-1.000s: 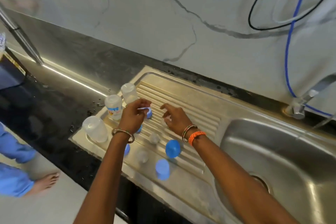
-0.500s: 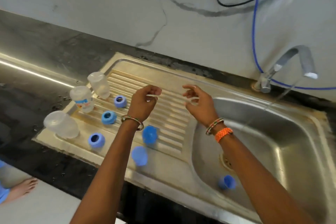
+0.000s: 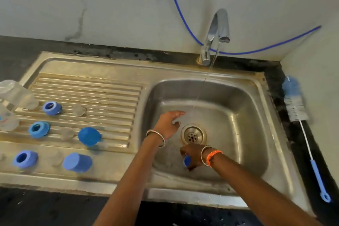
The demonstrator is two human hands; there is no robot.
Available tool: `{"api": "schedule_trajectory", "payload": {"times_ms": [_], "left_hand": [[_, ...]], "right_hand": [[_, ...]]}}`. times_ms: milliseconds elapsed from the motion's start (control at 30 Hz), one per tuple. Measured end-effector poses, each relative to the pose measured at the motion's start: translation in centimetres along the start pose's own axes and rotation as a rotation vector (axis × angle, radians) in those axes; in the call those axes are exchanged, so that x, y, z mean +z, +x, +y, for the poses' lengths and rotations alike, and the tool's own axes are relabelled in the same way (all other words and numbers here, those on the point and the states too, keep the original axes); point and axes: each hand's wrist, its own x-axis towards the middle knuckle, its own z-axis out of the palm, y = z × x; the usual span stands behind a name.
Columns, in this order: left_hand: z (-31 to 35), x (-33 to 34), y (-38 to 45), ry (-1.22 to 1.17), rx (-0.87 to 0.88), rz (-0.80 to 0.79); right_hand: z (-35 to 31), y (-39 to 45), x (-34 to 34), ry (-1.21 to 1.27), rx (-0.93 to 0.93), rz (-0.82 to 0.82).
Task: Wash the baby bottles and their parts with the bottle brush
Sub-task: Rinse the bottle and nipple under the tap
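At lower centre, our right hand (image 3: 193,154) grips a blue cap (image 3: 187,161) in the sink (image 3: 256,161); our left hand (image 3: 167,122), fingers spread, hovers above.

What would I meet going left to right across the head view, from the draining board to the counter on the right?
Clear bottle → blue cap → left hand → drain → tap → bottle brush.

In the sink basin (image 3: 238,108), the right hand (image 3: 192,154) gripped a blue cap (image 3: 187,161) near the drain (image 3: 193,135), while the left hand (image 3: 167,123) reached open-fingered beside the tap's stream (image 3: 203,82).
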Motion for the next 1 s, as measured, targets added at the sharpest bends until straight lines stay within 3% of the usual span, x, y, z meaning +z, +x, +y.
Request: {"api": "schedule_trajectory", "payload": {"times_ms": [133,267,367,467,567,633,700,800,933,1000], "left_hand": [[-0.3,1.1,0.8,-0.031,-0.038,0.030],[0.9,1.2,3.2,-0.036,0.008,0.110],[2.9,0.7,5.8,-0.063,0.073,0.181],[5.7,0.9,7.5,-0.192,0.114,0.151],[8.8,1.8,8.0,-0.540,0.017,0.169],[10.4,2.3,7.9,-0.900,-0.149,0.073],[10.9,2.4,8.0,-1.067,-0.192,-0.006],[10.8,2.4,8.0,-0.986,-0.193,0.029],[11.6,2.4,8.4,-0.616,-0.244,0.175],[11.7,2.0,9.0,-0.833,-0.356,0.114]], "right_hand": [[0.8,0.4,-0.2,0.178,-0.004,0.127],[3.0,-0.5,-6.4,0.712,-0.004,0.560],[4.1,-1.1,-12.8,1.100,-0.030,0.798],[4.5,-2.0,-16.3,1.279,-0.061,0.981],[4.3,-2.2,-17.4,1.401,-0.100,1.082],[3.7,-2.3,-17.4,1.368,-0.095,1.164],[3.3,-2.8,-17.2,1.373,-0.114,1.207],[3.5,-4.0,-17.0,1.435,-0.187,1.203],[3.4,-4.9,-18.0,1.311,-0.024,1.222],[3.4,-5.5,-18.3,1.338,-0.065,1.126]]}}
